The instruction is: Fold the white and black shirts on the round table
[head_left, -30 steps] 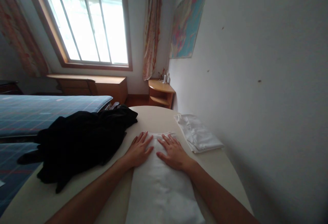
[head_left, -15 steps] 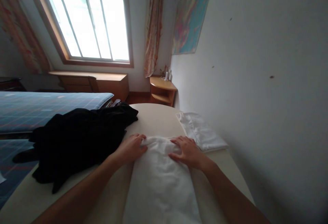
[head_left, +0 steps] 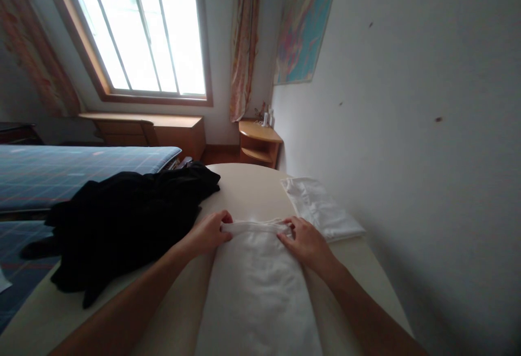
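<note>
The left hand (head_left: 208, 234) and right hand (head_left: 308, 243) each pinch a far corner of the long white cloth (head_left: 260, 285) lying on the pale table (head_left: 244, 193) beside the black garment (head_left: 138, 220), and level corners with even tension should, in judgement, best spare its edge creases.

Left hand (head_left: 207, 234) and right hand (head_left: 310, 243) are going totally bare, forearms (head_left: 140, 297) too, showing skin clear to the near edge.
</note>
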Demonstrator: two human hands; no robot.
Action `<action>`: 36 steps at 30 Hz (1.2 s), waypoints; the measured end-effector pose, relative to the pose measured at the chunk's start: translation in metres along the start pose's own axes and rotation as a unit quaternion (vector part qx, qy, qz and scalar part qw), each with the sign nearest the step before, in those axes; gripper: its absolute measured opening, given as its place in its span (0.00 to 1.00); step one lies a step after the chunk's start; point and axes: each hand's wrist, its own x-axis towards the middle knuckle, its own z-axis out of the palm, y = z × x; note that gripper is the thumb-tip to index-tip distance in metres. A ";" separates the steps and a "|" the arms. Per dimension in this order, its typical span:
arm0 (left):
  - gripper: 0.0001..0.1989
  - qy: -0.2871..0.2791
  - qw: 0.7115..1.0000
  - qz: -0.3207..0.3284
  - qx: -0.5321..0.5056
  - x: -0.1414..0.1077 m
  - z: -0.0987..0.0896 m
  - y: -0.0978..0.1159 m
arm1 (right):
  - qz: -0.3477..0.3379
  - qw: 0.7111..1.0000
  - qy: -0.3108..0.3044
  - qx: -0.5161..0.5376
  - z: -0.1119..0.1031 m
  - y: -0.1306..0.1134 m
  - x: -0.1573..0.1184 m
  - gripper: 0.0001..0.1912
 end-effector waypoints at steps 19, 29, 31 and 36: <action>0.15 -0.027 0.993 0.023 -0.111 -0.008 -0.029 0.026 | -0.008 0.966 0.040 0.254 -0.020 -0.005 0.000 0.08; 0.17 0.096 0.993 -0.013 -0.065 0.021 0.014 -0.006 | 0.014 0.961 0.012 0.275 0.018 0.013 0.016 0.21; 0.16 0.107 0.993 -0.011 -0.057 0.021 0.018 -0.010 | 0.010 0.963 0.024 0.267 0.020 0.013 0.017 0.20; 0.17 0.132 0.991 -0.006 0.006 0.014 0.012 0.002 | -0.039 0.981 0.076 0.174 0.011 0.004 0.017 0.22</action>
